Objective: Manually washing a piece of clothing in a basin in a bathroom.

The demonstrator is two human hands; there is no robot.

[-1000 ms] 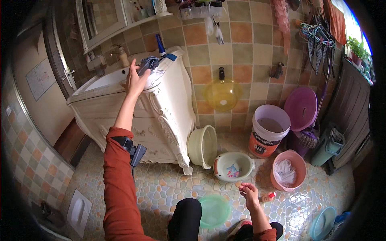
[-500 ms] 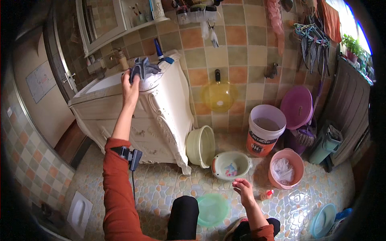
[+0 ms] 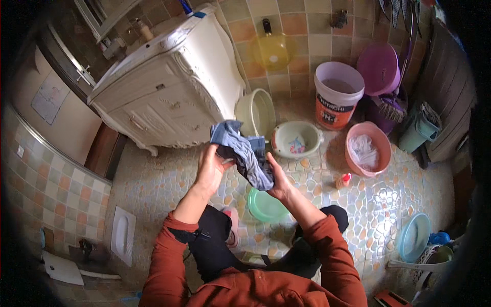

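A bunched grey-blue cloth (image 3: pixel 244 157) hangs in the air before me, above the floor. My left hand (image 3: pixel 208 170) grips its left end, the thumb against the fabric. My right hand (image 3: pixel 277 179) holds its lower right end, the thumb raised along the edge. Folds hide some of my fingers. Below the cloth, a light green basin (image 3: pixel 261 215) sits on the floor between my legs, partly covered from view by my right hand. A pale oval basin (image 3: pixel 279 148) with coloured pictures inside stands just beyond.
A pink basin (image 3: pixel 384 161) containing white cloth (image 3: pixel 363 152) is on the right, near a small red-capped bottle (image 3: pixel 342 181). Behind are a large white-and-orange bucket (image 3: pixel 335 109) and a tilted cream basin (image 3: pixel 243 115). A white carved vanity (image 3: pixel 163 102) stands at the left.
My left hand has brought the cloth from the vanity top down in front of me. My right hand has come up and taken hold of it too. The view has tilted downward.
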